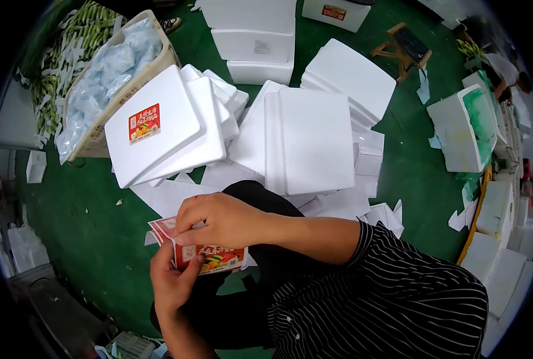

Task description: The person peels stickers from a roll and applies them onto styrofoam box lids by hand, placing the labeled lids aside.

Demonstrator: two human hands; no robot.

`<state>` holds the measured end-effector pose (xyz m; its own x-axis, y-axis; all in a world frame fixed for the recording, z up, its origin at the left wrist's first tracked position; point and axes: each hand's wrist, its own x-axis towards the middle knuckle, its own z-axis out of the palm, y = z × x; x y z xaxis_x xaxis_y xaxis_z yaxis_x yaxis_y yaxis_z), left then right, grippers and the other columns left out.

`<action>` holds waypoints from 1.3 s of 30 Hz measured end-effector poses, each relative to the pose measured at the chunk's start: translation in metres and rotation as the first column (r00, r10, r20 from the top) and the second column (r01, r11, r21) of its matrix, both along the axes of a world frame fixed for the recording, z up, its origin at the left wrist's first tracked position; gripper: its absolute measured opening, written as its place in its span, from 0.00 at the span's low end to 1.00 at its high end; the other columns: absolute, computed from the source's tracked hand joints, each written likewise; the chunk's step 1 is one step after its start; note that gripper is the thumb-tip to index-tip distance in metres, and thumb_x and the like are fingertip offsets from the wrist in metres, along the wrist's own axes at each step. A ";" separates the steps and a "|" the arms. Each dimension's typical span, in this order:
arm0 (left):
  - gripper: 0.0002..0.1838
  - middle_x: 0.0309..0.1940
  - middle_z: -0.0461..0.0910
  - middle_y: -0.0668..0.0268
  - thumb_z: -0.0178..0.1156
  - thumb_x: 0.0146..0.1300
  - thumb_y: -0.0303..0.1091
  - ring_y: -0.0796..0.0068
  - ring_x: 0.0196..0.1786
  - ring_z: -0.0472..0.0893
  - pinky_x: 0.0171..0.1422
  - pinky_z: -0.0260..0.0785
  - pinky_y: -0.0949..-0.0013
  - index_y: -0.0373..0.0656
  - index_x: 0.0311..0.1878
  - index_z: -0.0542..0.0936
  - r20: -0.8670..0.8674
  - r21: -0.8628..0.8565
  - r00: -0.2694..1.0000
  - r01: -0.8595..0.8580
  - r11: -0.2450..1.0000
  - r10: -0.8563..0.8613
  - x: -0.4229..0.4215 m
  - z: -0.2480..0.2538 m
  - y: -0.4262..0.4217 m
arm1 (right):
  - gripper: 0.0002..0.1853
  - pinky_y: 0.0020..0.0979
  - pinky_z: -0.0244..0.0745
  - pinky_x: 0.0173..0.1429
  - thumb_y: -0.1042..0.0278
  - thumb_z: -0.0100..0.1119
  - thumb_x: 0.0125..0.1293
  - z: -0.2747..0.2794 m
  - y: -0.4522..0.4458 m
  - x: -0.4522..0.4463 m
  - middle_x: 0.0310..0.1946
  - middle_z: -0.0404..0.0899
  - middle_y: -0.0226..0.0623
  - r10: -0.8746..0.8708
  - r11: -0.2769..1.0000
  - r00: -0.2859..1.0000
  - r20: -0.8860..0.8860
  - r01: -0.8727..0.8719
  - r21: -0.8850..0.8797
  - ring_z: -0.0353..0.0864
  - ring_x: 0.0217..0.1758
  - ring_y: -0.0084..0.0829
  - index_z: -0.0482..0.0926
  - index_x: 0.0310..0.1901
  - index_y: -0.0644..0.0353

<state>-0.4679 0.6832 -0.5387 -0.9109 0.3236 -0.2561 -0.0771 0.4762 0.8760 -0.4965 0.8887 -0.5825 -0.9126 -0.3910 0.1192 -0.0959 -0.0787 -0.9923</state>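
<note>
My left hand [173, 278] is closed on a stack of red printed stickers [221, 258], its thumb over their left part. Above it, my right hand [214, 220] pinches at the upper left edge of the same stickers, fingers bent together. Fruit and white lettering show on the top sticker. Just beyond my hands lie white foam lids [317, 140] in a loose pile. One lid [176, 128] at the left of the pile bears a red sticker [144, 124] like those in my hands.
A crate [126, 84] of bluish plastic bags stands at the left, beside green vegetables [90, 36]. White foam boxes [257, 45] are stacked behind the lids. At the right are a wooden stool [403, 49] and a foam box with green lining [463, 128]. White paper lies on the green floor.
</note>
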 end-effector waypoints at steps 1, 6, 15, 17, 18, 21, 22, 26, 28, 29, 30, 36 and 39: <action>0.17 0.38 0.83 0.64 0.69 0.56 0.19 0.81 0.40 0.79 0.46 0.74 0.74 0.33 0.49 0.78 -0.002 -0.007 1.000 -0.001 1.000 0.001 0.000 0.000 -0.003 | 0.13 0.34 0.75 0.52 0.59 0.66 0.65 0.000 -0.001 0.001 0.40 0.83 0.38 -0.006 1.000 1.000 0.015 0.007 -0.026 0.83 0.45 0.37 0.86 0.39 0.62; 0.28 0.47 0.84 0.59 0.66 0.57 0.16 0.74 0.47 0.83 0.56 0.76 0.69 0.31 0.62 0.72 0.214 0.122 0.973 -0.112 0.986 0.084 0.000 0.000 -0.007 | 0.10 0.36 0.76 0.52 0.62 0.65 0.67 -0.043 0.008 0.001 0.42 0.84 0.33 0.153 0.734 0.767 0.624 0.335 -0.591 0.82 0.46 0.33 0.84 0.44 0.58; 0.32 0.51 0.82 0.53 0.65 0.56 0.19 0.66 0.48 0.84 0.57 0.77 0.64 0.29 0.66 0.67 0.114 0.198 0.947 -0.317 0.928 0.299 -0.011 -0.019 -0.065 | 0.05 0.34 0.70 0.66 0.72 0.51 0.76 -0.022 0.289 -0.001 0.59 0.78 0.40 -0.776 0.593 0.402 -0.486 0.727 -0.346 0.77 0.59 0.33 0.73 0.50 0.57; 0.33 0.52 0.82 0.52 0.65 0.56 0.19 0.65 0.48 0.84 0.56 0.78 0.64 0.30 0.66 0.67 0.092 0.173 0.940 -0.339 0.925 0.327 -0.010 -0.027 -0.074 | 0.12 0.40 0.64 0.74 0.71 0.51 0.76 -0.053 0.308 0.026 0.66 0.74 0.44 -0.343 0.510 0.677 -0.651 0.716 0.476 0.72 0.69 0.39 0.73 0.58 0.58; 0.33 0.52 0.82 0.52 0.65 0.56 0.19 0.66 0.48 0.84 0.56 0.78 0.64 0.30 0.66 0.67 0.086 0.165 0.942 -0.336 0.927 0.325 -0.011 -0.030 -0.076 | 0.16 0.44 0.59 0.78 0.69 0.50 0.76 -0.073 0.309 0.039 0.69 0.71 0.44 -0.186 0.224 0.898 -0.399 0.434 0.873 0.68 0.74 0.42 0.72 0.63 0.57; 0.34 0.52 0.82 0.53 0.67 0.55 0.20 0.66 0.50 0.84 0.58 0.77 0.64 0.30 0.66 0.68 0.110 0.150 0.935 -0.351 0.924 0.337 -0.009 -0.027 -0.065 | 0.23 0.53 0.46 0.83 0.58 0.48 0.78 -0.200 0.312 0.079 0.71 0.69 0.34 0.084 0.301 0.949 -0.302 0.265 0.916 0.59 0.79 0.38 0.68 0.71 0.50; 0.34 0.52 0.82 0.53 0.67 0.54 0.19 0.66 0.50 0.84 0.58 0.77 0.64 0.30 0.66 0.68 0.102 0.151 0.938 -0.343 0.927 0.331 -0.005 -0.030 -0.061 | 0.25 0.55 0.42 0.83 0.52 0.47 0.77 -0.215 0.310 0.083 0.74 0.66 0.31 0.093 0.261 0.963 -0.252 0.221 0.940 0.56 0.81 0.35 0.68 0.72 0.47; 0.35 0.52 0.82 0.53 0.67 0.54 0.19 0.66 0.50 0.84 0.58 0.77 0.64 0.30 0.67 0.68 0.123 0.103 0.953 -0.289 0.952 0.276 -0.007 -0.023 -0.047 | 0.29 0.61 0.31 0.83 0.41 0.55 0.72 -0.215 0.301 0.048 0.78 0.59 0.26 -0.050 0.237 0.947 -0.316 0.318 0.918 0.48 0.84 0.31 0.71 0.70 0.45; 0.35 0.52 0.82 0.53 0.67 0.54 0.19 0.66 0.50 0.84 0.59 0.76 0.64 0.31 0.67 0.67 0.134 0.117 0.958 -0.271 0.955 0.255 -0.011 -0.021 -0.032 | 0.37 0.62 0.29 0.83 0.34 0.55 0.68 -0.223 0.298 0.022 0.81 0.50 0.26 -0.159 0.160 0.911 -0.380 0.403 0.901 0.42 0.85 0.34 0.68 0.73 0.45; 0.35 0.52 0.82 0.53 0.67 0.54 0.20 0.66 0.51 0.84 0.60 0.75 0.65 0.31 0.67 0.68 0.150 0.139 0.954 -0.281 0.950 0.260 -0.011 -0.017 -0.022 | 0.38 0.62 0.29 0.82 0.34 0.54 0.68 -0.252 0.296 0.016 0.82 0.48 0.26 -0.207 0.133 0.901 -0.380 0.411 0.902 0.41 0.85 0.35 0.67 0.74 0.45; 0.35 0.52 0.82 0.53 0.67 0.54 0.20 0.66 0.51 0.84 0.60 0.75 0.64 0.31 0.67 0.68 0.136 0.157 0.957 -0.277 0.948 0.257 -0.010 -0.019 -0.017 | 0.39 0.62 0.30 0.82 0.34 0.53 0.68 -0.254 0.291 0.010 0.82 0.46 0.26 -0.255 0.111 0.889 -0.382 0.419 0.901 0.39 0.85 0.36 0.66 0.75 0.46; 0.35 0.53 0.81 0.54 0.69 0.53 0.20 0.66 0.53 0.83 0.62 0.75 0.63 0.30 0.65 0.68 0.154 0.205 0.964 -0.245 0.948 0.216 -0.015 -0.005 -0.014 | 0.44 0.53 0.46 0.80 0.47 0.69 0.61 -0.279 0.311 0.014 0.77 0.55 0.50 -0.780 -0.119 0.333 -0.531 0.753 0.648 0.58 0.78 0.49 0.62 0.74 0.60; 0.31 0.49 0.83 0.56 0.69 0.52 0.15 0.69 0.49 0.84 0.59 0.77 0.65 0.30 0.62 0.71 0.148 0.255 0.949 -0.307 0.917 0.277 -0.014 0.001 -0.016 | 0.52 0.38 0.72 0.67 0.43 0.74 0.57 -0.315 0.332 0.066 0.65 0.72 0.57 -0.942 0.331 0.175 0.288 0.643 0.691 0.74 0.67 0.47 0.62 0.71 0.74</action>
<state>-0.4820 0.6675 -0.5374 -0.9474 0.1186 -0.2972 -0.2767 0.1630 0.9471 -0.4301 1.2203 -0.8974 -0.4997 0.7376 -0.4541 0.6728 0.0003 -0.7398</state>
